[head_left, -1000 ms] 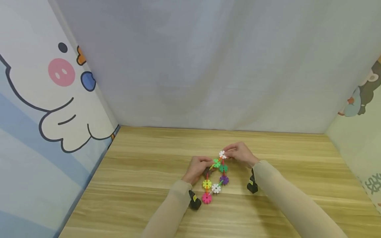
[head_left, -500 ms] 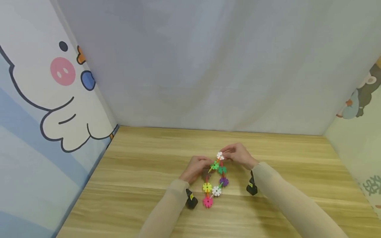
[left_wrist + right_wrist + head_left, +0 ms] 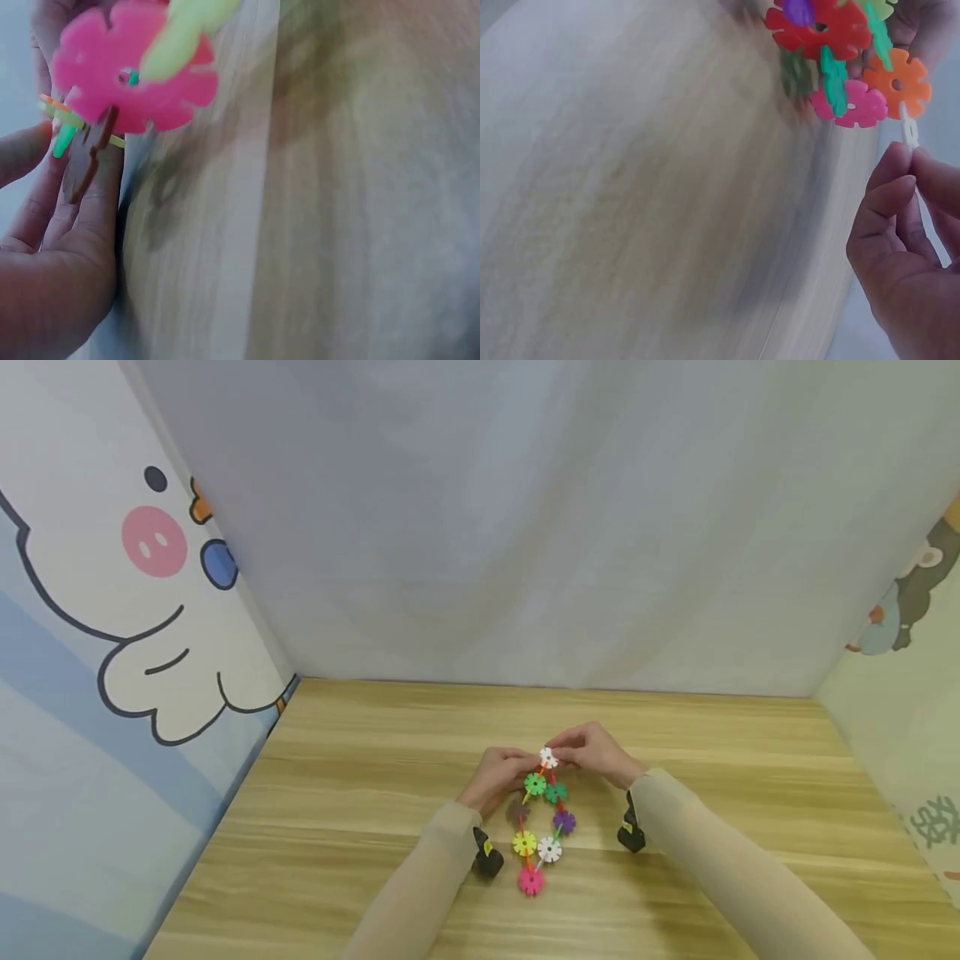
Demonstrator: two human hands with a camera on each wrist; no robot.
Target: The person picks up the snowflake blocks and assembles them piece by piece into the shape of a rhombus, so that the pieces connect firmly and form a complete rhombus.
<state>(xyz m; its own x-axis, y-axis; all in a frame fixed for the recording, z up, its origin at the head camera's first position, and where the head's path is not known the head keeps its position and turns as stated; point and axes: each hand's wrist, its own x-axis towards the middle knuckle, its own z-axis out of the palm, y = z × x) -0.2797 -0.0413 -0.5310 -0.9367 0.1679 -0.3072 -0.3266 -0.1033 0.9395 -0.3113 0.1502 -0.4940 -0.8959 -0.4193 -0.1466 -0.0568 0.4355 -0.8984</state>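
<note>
Interlocking plastic snowflake discs are joined into a closed loop, held up above the wooden table. In the head view, a white snowflake disc [image 3: 548, 757] tops the loop and a pink disc [image 3: 532, 882] is lowest. My right hand [image 3: 596, 756] pinches the top white disc between thumb and fingers, also seen in the right wrist view [image 3: 911, 135]. My left hand [image 3: 498, 778] holds the upper left side near the light green disc [image 3: 535, 784]; its fingertips are partly hidden. A brown disc [image 3: 88, 157] lies against its fingers in the left wrist view.
The wooden table [image 3: 337, 793] runs back to a pale curtain [image 3: 480, 527]. A printed cartoon panel [image 3: 75, 710] stands at the left, and another decorated panel [image 3: 915, 718] at the right. Black wrist cameras [image 3: 487, 860] hang below the sleeves.
The top of the loop has shifted left and slightly toward me, with my right hand. The pink end has swung right and nearer me. Both hands keep their hold.
</note>
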